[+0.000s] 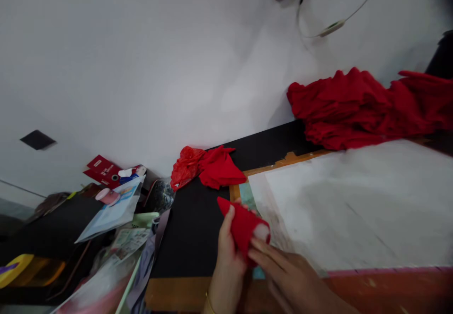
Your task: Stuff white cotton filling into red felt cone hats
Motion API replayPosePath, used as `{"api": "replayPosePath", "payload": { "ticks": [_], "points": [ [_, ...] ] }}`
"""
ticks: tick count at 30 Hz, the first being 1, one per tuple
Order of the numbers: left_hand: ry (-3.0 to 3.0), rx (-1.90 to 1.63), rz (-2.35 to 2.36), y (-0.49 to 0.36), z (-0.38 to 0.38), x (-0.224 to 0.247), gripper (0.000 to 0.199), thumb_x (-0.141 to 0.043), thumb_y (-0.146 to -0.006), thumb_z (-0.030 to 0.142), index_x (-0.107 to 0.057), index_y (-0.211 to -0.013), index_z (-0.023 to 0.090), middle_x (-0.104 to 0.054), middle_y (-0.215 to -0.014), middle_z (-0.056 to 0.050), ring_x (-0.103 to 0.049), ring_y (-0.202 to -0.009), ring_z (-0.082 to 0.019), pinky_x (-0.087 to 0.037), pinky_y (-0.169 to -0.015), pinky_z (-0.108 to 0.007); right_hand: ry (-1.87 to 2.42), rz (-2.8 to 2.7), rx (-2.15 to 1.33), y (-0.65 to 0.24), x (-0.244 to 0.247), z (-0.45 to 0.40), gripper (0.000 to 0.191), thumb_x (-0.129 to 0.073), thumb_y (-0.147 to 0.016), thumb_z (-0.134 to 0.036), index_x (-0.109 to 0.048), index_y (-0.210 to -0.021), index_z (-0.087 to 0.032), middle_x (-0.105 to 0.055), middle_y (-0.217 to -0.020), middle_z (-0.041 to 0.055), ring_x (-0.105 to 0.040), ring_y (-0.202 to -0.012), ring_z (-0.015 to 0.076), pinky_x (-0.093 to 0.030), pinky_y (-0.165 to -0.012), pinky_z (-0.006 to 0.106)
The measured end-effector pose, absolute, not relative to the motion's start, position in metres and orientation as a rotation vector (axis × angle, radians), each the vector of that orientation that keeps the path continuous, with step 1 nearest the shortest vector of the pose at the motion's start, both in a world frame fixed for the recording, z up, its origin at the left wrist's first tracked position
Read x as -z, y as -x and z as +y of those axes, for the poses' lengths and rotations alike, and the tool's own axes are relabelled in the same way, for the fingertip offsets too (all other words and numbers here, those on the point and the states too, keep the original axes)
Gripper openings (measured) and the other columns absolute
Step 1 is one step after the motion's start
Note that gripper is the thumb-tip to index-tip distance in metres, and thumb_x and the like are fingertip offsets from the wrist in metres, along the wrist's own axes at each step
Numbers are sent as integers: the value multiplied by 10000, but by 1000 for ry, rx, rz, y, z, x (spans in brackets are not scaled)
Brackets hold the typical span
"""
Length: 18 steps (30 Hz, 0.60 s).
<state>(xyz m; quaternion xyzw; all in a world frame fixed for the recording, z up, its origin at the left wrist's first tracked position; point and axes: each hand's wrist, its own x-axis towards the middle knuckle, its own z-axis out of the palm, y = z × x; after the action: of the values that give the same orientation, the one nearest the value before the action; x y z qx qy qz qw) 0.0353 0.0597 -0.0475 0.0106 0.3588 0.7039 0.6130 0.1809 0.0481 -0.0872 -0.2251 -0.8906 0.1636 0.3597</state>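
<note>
Low over the table edge, 2 hands, left [228, 248] and right [283, 269], both gripping red cloth [242, 226].

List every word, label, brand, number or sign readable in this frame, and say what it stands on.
Nothing can be read for certain.
Red card by the wall: white print, too small and blurred to read.
Printed sheets below the plastic folder: pictures and text, too blurred.
Red cloth piece held by the left hand and right hand: no lettering visible.
</note>
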Motion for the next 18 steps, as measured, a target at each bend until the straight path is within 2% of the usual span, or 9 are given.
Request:
{"api": "replayPosePath", "payload": {
  "ticks": [2, 3, 6, 8, 12, 14, 16, 18],
  "points": [
    [80, -1659, 819, -26, 67, 43, 286, -670, -828, 337, -627, -1028, 139, -678, -859, -51, -666, -757, -164, -532, -777, -304, 544, -2189, -390, -195, 85, 51, 512, -358, -853, -6, -499, -1314, -180, -645, -1254, 112, -632, -1117, 174, -561, -868, 269],
    [111, -1668, 805, -23, 69, 41, 293, -663, -834, 357, -630, -1017, 131, -680, -863, -56, -667, -765, -164, -532, -776, -299, 585, -2117, -383, -199, 85, 53, 502, -359, -877, -14, -472, -1333, -191, -639, -1256, 110, -616, -1142, 163, -552, -890, 261],
    [177, -1647, 765, -21, 72, 36, 330, -642, -845, 412, -637, -996, 119, -689, -848, -65, -670, -761, -168, -536, -768, -295, 698, -2004, -371, -199, 85, 60, 440, -392, -917, -49, -474, -1321, -204, -652, -1194, 109, -627, -1112, 161, -558, -874, 255],
    [210, -1616, 771, -25, 71, 33, 355, -629, -848, 435, -642, -992, 111, -696, -840, -71, -667, -723, -162, -539, -739, -289, 682, -2027, -341, -189, 83, 62, 457, -397, -920, -49, -449, -1349, -196, -638, -1228, 117, -620, -1130, 172, -557, -893, 274],
    [192, -1586, 880, -38, 68, 35, 372, -616, -847, 464, -657, -995, 125, -714, -827, -85, -672, -677, -181, -548, -692, -302, 785, -2010, -301, -163, 76, 63, 468, -411, -909, -87, -410, -1375, -129, -624, -1253, 168, -639, -1104, 230, -583, -855, 342],
    [157, -1609, 931, -42, 67, 40, 343, -643, -834, 447, -664, -993, 144, -720, -821, -74, -675, -676, -179, -549, -683, -291, 890, -1987, -400, -153, 73, 64, 408, -421, -863, -85, -508, -1259, -131, -656, -1158, 157, -676, -985, 237, -598, -769, 348],
    [126, -1630, 950, -45, 66, 48, 323, -679, -815, 420, -670, -988, 147, -719, -824, -58, -670, -677, -159, -546, -684, -261, 906, -1993, -526, -147, 73, 65, 315, -436, -807, -56, -598, -1054, -167, -671, -1017, 106, -678, -854, 211, -589, -704, 322],
    [51, -1612, 974, -46, 66, 54, 332, -690, -806, 423, -676, -966, 133, -707, -808, -53, -659, -668, -146, -542, -679, -243, 837, -2004, -565, -144, 75, 65, 231, -456, -806, -40, -614, -886, -189, -651, -916, 68, -648, -784, 189, -569, -674, 297]
  ]
}}
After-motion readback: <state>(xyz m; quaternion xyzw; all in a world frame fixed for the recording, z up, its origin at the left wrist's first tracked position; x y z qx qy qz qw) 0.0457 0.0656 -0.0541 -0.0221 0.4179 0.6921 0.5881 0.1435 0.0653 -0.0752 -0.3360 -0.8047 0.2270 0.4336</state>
